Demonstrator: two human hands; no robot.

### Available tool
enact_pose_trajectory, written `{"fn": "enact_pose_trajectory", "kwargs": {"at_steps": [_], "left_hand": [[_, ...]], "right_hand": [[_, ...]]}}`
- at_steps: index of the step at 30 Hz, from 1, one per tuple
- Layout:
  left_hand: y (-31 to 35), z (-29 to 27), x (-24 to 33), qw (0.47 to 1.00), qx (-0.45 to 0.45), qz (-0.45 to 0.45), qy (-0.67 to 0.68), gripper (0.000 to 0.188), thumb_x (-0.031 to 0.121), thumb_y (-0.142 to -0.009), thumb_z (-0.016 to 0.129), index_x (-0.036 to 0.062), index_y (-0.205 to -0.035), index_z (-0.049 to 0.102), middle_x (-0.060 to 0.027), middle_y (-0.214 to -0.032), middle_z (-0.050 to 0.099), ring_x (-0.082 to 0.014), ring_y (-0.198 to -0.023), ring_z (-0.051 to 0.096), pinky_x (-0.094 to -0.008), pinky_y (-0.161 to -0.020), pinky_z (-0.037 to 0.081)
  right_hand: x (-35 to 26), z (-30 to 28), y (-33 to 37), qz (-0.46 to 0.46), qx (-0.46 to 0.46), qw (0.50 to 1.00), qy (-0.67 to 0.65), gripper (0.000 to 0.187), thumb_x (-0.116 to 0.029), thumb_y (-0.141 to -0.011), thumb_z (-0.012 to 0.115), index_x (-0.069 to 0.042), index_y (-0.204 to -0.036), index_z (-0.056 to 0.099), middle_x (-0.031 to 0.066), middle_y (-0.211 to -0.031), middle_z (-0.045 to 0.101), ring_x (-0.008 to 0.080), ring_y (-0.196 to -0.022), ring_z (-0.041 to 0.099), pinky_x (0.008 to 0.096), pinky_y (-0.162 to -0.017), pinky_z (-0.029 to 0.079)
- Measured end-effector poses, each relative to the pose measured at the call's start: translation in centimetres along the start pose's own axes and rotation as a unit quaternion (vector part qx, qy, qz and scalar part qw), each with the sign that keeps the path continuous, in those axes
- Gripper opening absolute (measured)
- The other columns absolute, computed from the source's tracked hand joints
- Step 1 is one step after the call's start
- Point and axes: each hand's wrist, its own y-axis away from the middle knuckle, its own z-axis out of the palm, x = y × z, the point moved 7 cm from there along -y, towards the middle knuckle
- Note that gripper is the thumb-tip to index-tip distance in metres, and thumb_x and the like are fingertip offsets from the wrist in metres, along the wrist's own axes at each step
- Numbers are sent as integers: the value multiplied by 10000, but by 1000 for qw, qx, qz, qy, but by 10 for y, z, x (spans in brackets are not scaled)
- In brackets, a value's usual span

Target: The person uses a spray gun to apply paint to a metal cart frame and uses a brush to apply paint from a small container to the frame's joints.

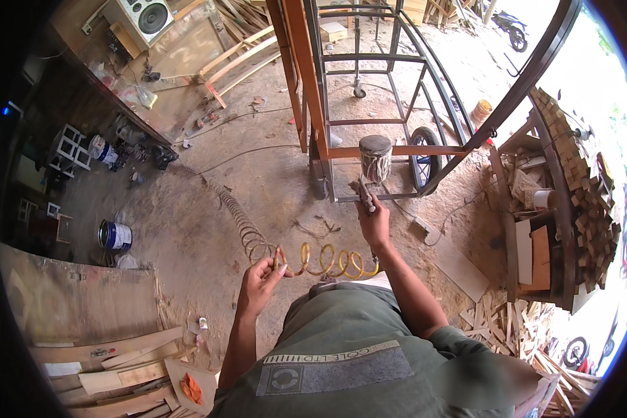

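My right hand [374, 221] is wrapped round the grip of a spray gun [366, 194], held out in front of me. Just beyond my fingers is a paint-streaked round cup [376, 160] with a grey top, which looks like part of the gun. Lower and to the left, my left hand [260, 277] pinches a coiled air hose [325, 258]. Its yellow loops run in front of my waist to a fitting by my right forearm. Where the hose joins the gun is hidden. On the other side, the coils stretch away across the floor to the far left.
A tall metal frame cart [433, 150] with a spoked wheel [425, 159] stands ahead. Stacked wood strips [571, 153] fill a rack at right. Wood scraps [498, 324] and boards [118, 362] lie on both near sides. A paint bucket [114, 235] stands left; a speaker [148, 17] is far left.
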Motion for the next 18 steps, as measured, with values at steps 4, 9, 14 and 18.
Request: {"fn": "enact_pose_trajectory", "kwargs": {"at_steps": [4,9,14,18], "left_hand": [[4,-7,-1,1000,7,-4,-7,228,227,-997,612,0,-985,628,-85,-900,723,-80,-810,616,-243,-778,462],[-2,-6,2,1000,-1,11,9,233,229,-995,614,-3,-988,630,-88,-905,727,-82,-834,628,-247,-801,470],[-12,7,14,1000,-13,18,12,227,226,-992,620,-1,-985,629,-72,-903,726,-60,-778,591,-226,-746,443],[-22,19,16,999,-30,21,3,219,218,-989,622,-1,-982,629,-54,-891,722,-35,-733,550,-208,-704,413]], "right_hand": [[-25,8,3,-15,-17,999,-23,289,-108,-900,677,-16,-1172,648,238,-897,689,378,-784,677,393,-703,515],[-25,0,-16,0,7,999,-45,282,-110,-901,680,-28,-1170,658,222,-851,684,269,-678,633,370,-688,506],[-12,-30,-35,14,48,999,-13,256,-148,-900,700,-33,-1128,681,139,-717,647,150,-607,562,339,-614,477],[7,-61,-43,-9,106,994,-11,236,-199,-912,705,-20,-1065,689,27,-594,590,67,-538,510,300,-509,433]]}}
